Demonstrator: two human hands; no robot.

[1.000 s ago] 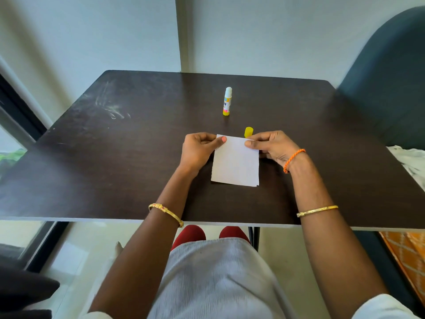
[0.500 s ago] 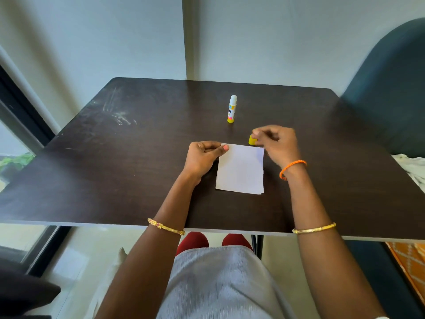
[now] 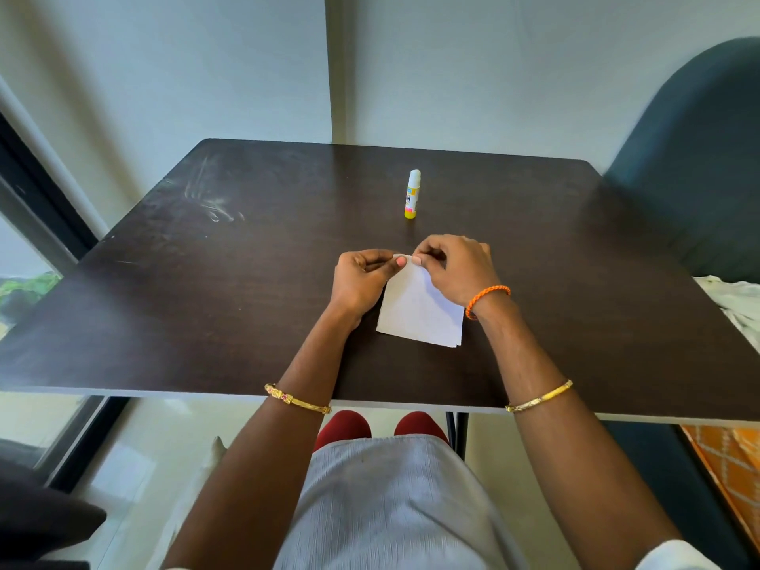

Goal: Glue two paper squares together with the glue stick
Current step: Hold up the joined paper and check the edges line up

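Observation:
Two white paper squares point(image 3: 415, 312) lie stacked on the dark table point(image 3: 205, 281), edges slightly offset at the near right corner. My left hand point(image 3: 362, 277) and my right hand point(image 3: 452, 269) both pinch the stack's far left corner, fingertips almost touching. The right hand covers the paper's far right part. A glue stick point(image 3: 412, 194) stands upright without its cap farther back, apart from both hands. The yellow cap is hidden behind my right hand.
A dark teal chair back point(image 3: 699, 158) rises at the table's right side. White cloth point(image 3: 736, 298) lies past the right edge. A window frame point(image 3: 37, 207) runs along the left. The wall stands just behind the table.
My right hand slid left along the paper's far edge, from the right corner by the yellow cap to the left corner beside my left hand. The cap is now hidden.

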